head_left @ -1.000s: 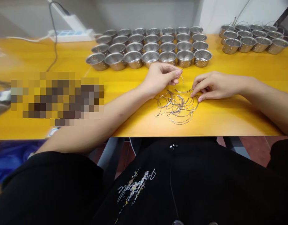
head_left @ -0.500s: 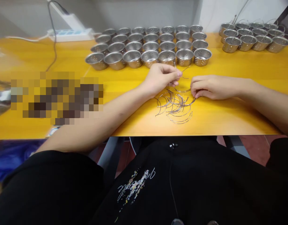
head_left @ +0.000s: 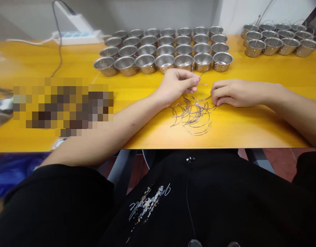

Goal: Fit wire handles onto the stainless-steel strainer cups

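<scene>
Thin curved wire handles (head_left: 196,115) lie in a loose, tangled pile on the yellow table in front of me. My left hand (head_left: 180,82) is closed in a pinch above the pile, and a few bent wires (head_left: 203,83) stick out past its fingertips. At the pile's right edge, my right hand (head_left: 228,93) has its thumb and fingers pressed on the end of a curved wire handle (head_left: 211,109). Its fingertips partly hide that end. Another curved wire (head_left: 201,98) lies just left of the right fingers.
Rows of small perforated metal cups (head_left: 164,61) stand behind my hands. At the back right is a second group of cups (head_left: 272,46), some with wire handles upright. A white power strip (head_left: 79,37) with cables sits at the back left. A blurred, pixelated patch (head_left: 70,106) covers the left side.
My right hand has shifted slightly right and up, and the wire end at its fingertips moved with it. My left hand stays nearly in place with its wires turned a little.
</scene>
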`<state>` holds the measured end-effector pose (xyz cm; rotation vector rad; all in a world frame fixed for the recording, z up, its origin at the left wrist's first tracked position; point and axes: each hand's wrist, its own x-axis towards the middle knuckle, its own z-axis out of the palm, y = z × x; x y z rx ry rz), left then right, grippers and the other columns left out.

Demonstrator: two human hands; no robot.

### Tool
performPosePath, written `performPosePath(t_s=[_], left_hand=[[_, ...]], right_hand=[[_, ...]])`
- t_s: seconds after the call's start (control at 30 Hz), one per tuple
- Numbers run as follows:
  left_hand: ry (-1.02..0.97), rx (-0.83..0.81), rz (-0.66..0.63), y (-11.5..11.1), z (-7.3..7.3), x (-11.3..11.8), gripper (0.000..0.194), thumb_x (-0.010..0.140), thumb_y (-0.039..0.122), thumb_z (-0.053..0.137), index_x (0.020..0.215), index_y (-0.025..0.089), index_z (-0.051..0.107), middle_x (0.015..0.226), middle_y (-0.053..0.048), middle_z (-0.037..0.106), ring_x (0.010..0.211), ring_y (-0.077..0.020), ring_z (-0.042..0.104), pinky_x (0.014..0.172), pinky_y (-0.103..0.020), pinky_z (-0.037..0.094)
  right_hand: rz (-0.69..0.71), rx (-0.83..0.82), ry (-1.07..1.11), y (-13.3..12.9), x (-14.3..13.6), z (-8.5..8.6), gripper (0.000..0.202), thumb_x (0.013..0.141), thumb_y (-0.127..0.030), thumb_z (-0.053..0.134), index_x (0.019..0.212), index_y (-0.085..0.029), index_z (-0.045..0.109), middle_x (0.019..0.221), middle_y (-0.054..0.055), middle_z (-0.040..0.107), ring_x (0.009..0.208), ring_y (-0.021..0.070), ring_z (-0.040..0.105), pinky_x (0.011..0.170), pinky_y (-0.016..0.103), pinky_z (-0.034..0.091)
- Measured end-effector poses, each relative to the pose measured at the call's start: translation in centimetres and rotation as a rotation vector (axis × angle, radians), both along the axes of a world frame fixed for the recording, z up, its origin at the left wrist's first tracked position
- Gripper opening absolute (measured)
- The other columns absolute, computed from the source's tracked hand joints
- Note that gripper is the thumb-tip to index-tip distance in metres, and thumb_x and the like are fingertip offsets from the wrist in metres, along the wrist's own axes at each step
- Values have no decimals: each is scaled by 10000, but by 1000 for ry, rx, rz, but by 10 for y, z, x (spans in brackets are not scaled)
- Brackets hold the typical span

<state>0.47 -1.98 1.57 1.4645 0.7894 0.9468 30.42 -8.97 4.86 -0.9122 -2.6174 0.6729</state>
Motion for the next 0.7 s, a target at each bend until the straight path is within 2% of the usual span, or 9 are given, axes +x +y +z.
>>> performPosePath(t_s=[0.07, 0.2, 0.37, 0.53, 0.63, 0.7], left_hand=[[4, 12, 6, 1, -1, 0, 191, 1137, 22, 938, 983, 131, 909, 873, -19, 876, 759, -94, 851, 755, -145, 701], [2, 25, 5, 2, -1, -1, 201, 1115, -7, 970, 989, 135, 905, 878, -10, 878, 747, -91, 851, 738, -138, 698], [-14, 27, 9, -1, 1, 1, 221, 1145, -14, 948, 976, 120, 901, 868, -20, 871, 726, -93, 848, 732, -154, 700], [20, 36, 19, -2, 2, -2, 189, 1096, 91, 1065, 1012, 135, 901, 969, -44, 914, 830, -142, 910, 835, -217, 761], [30, 31, 30, -1, 2, -3, 189, 1093, 85, 1074, 1016, 136, 908, 963, -50, 912, 829, -152, 909, 871, -247, 776], [29, 30, 23, -1, 3, -2, 183, 1100, 37, 1042, 1010, 131, 913, 962, -51, 915, 806, -139, 896, 850, -234, 764]], right_hand=[[1, -11, 5, 0, -1, -3, 387, 1311, -491, 799, 1084, -205, 925, 1146, 72, 832, 994, 178, 713, 962, 356, 575], [16, 39, 111, 6, 2, -8, 365, 1264, -527, 806, 1067, -236, 905, 1155, 93, 844, 1041, 233, 749, 1013, 394, 607], [-118, 3, 177, 10, 4, -9, 366, 1150, -600, 910, 991, -274, 860, 1062, 91, 860, 1016, 292, 768, 972, 433, 635], [-154, -80, 405, 4, -5, -10, 572, 1080, -811, 1006, 973, -276, 835, 929, 53, 807, 787, 229, 661, 754, 400, 550], [-266, -145, 614, -1, -14, -5, 654, 1014, -895, 1064, 991, -286, 825, 852, 34, 746, 666, 197, 560, 653, 412, 472], [-360, -112, 775, -1, -19, -2, 668, 948, -899, 1124, 990, -306, 821, 851, 23, 744, 665, 192, 533, 666, 427, 498]])
